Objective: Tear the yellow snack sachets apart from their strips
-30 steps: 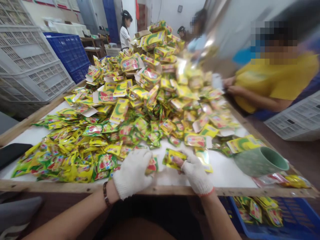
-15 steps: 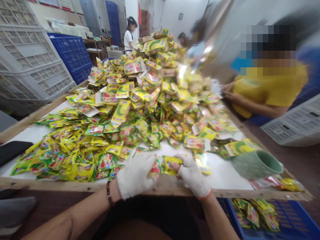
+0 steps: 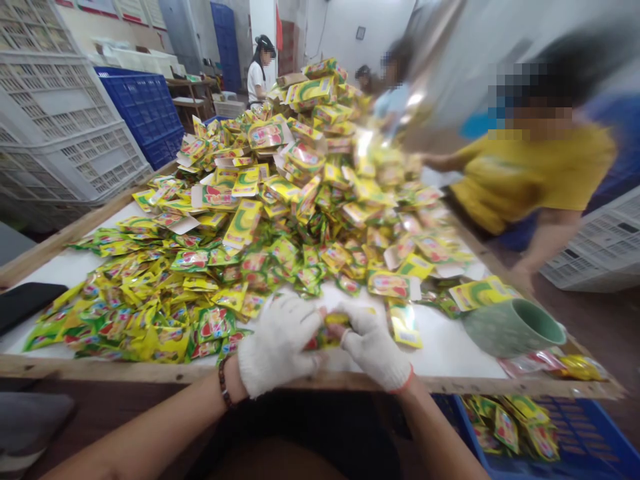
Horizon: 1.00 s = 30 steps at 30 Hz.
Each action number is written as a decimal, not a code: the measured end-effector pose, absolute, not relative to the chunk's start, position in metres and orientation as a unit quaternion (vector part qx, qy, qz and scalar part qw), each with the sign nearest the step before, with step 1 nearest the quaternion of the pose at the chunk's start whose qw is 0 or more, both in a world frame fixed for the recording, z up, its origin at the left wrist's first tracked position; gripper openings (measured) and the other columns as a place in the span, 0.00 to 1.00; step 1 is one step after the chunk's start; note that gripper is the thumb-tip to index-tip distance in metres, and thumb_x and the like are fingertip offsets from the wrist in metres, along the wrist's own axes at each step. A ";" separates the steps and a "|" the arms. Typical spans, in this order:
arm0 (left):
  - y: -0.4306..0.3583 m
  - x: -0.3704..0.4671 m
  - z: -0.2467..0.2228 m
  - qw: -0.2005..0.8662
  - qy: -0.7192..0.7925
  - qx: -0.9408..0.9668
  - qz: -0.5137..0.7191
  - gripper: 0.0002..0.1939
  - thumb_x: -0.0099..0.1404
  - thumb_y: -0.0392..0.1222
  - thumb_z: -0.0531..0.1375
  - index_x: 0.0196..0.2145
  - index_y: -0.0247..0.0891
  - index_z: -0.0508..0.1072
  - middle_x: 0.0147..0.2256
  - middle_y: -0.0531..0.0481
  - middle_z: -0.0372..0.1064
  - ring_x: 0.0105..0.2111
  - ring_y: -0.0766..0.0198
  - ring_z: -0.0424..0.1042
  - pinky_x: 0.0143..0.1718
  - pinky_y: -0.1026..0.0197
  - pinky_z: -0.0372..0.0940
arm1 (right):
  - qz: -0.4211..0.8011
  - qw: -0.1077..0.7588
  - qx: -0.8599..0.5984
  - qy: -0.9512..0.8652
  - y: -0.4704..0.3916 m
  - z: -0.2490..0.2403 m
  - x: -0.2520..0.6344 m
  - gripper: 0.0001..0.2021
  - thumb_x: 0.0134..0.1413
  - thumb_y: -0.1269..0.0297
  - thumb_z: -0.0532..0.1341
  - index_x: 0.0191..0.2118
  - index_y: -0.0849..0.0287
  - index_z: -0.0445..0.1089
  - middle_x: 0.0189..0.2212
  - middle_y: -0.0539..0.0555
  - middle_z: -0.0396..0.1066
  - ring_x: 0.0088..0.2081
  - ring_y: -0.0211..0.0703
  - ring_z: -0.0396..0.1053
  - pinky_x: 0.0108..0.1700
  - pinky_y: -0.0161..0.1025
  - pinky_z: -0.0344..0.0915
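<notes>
Both my hands wear white knitted gloves with bare fingertips and meet over the table's near edge. My left hand (image 3: 281,345) is closed on a small red-and-green packet (image 3: 312,343), mostly covered by the fingers. My right hand (image 3: 377,348) pinches a yellow packet (image 3: 336,319), its thumb lying over the front. The two packets touch or nearly touch, and the fingers hide where they meet. A yellow carton (image 3: 404,323) lies flat just beyond my right hand. Left of my left hand spread many small yellow-green packets (image 3: 215,323).
A tall heap of yellow cartons (image 3: 243,223) and packets fills the table's middle. At right stands a green mug (image 3: 505,327); a black phone-like object (image 3: 27,303) lies left. A blue crate (image 3: 590,433) with packets sits below. A co-worker in a yellow shirt (image 3: 540,173) is at the right side.
My hands have come closer together, bringing the two packets against or near each other, now more hidden. The co-worker at right has spread their arms, one toward the heap, one down.
</notes>
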State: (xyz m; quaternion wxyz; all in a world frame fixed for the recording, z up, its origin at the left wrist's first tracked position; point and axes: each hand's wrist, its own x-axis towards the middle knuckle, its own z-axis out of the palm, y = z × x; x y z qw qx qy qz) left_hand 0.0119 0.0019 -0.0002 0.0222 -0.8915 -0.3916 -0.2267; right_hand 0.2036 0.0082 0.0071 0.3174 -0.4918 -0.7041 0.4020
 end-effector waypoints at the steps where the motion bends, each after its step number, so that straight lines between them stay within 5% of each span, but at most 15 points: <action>1: 0.001 0.011 0.000 0.017 -0.410 -0.887 -0.212 0.32 0.52 0.50 0.64 0.53 0.34 0.67 0.45 0.40 0.70 0.45 0.47 0.69 0.47 0.45 0.64 | 0.410 0.337 -0.498 -0.686 0.008 0.007 0.203 0.07 0.52 0.65 0.57 0.37 0.59 0.70 0.29 0.50 0.71 0.31 0.40 0.66 0.34 0.35 0.63; 3: -0.001 0.009 -0.002 0.015 -0.451 -0.874 -0.182 0.39 0.51 0.47 0.64 0.59 0.32 0.60 0.47 0.38 0.68 0.47 0.45 0.67 0.49 0.43 0.64 | 0.427 0.360 -0.526 -0.641 0.009 0.007 0.204 0.09 0.52 0.62 0.58 0.38 0.59 0.70 0.26 0.48 0.70 0.26 0.38 0.63 0.29 0.33 0.61; 8: -0.002 0.004 -0.011 0.000 -0.459 -0.866 -0.199 0.33 0.54 0.34 0.57 0.59 0.32 0.59 0.46 0.41 0.69 0.46 0.49 0.68 0.51 0.45 0.63 | 0.444 0.342 -0.555 -0.615 0.011 0.010 0.204 0.08 0.50 0.61 0.60 0.34 0.59 0.69 0.19 0.45 0.62 0.22 0.35 0.58 0.24 0.31 0.56; 15: 0.000 0.006 -0.006 -0.046 -0.412 -0.878 -0.240 0.30 0.53 0.35 0.57 0.54 0.29 0.63 0.47 0.37 0.70 0.48 0.50 0.69 0.50 0.49 0.66 | 0.376 0.287 -0.522 -0.710 0.007 0.021 0.210 0.07 0.52 0.64 0.59 0.33 0.59 0.73 0.26 0.50 0.71 0.29 0.41 0.67 0.32 0.35 0.64; 19: 0.002 0.014 -0.005 -0.047 -0.345 -0.906 -0.242 0.29 0.54 0.34 0.56 0.54 0.26 0.63 0.52 0.32 0.67 0.52 0.50 0.67 0.52 0.50 0.65 | 0.388 0.233 -0.475 -0.754 0.010 0.029 0.207 0.12 0.52 0.70 0.58 0.41 0.55 0.75 0.32 0.50 0.76 0.36 0.44 0.71 0.41 0.39 0.67; 23: 0.003 0.016 0.000 -0.017 -0.412 -0.880 -0.236 0.28 0.54 0.34 0.56 0.54 0.31 0.63 0.48 0.38 0.70 0.47 0.50 0.69 0.48 0.47 0.66 | 0.321 0.298 -0.485 -0.757 0.013 0.029 0.197 0.13 0.53 0.70 0.57 0.42 0.56 0.74 0.35 0.52 0.76 0.37 0.45 0.71 0.41 0.38 0.68; 27: -0.005 0.005 -0.005 0.050 -0.509 -0.818 -0.263 0.38 0.50 0.38 0.60 0.59 0.34 0.59 0.50 0.38 0.67 0.50 0.46 0.66 0.51 0.43 0.63 | 0.284 0.357 -0.511 -0.729 0.004 0.017 0.196 0.12 0.55 0.65 0.55 0.41 0.56 0.73 0.33 0.53 0.76 0.33 0.43 0.72 0.35 0.35 0.69; 30: -0.007 -0.002 -0.022 0.093 -0.482 -0.813 -0.314 0.36 0.50 0.45 0.61 0.57 0.34 0.61 0.48 0.39 0.69 0.46 0.51 0.69 0.47 0.50 0.67 | 0.270 0.301 -0.511 -0.759 0.002 -0.006 0.205 0.14 0.54 0.56 0.55 0.41 0.52 0.74 0.24 0.52 0.74 0.25 0.44 0.71 0.27 0.35 0.68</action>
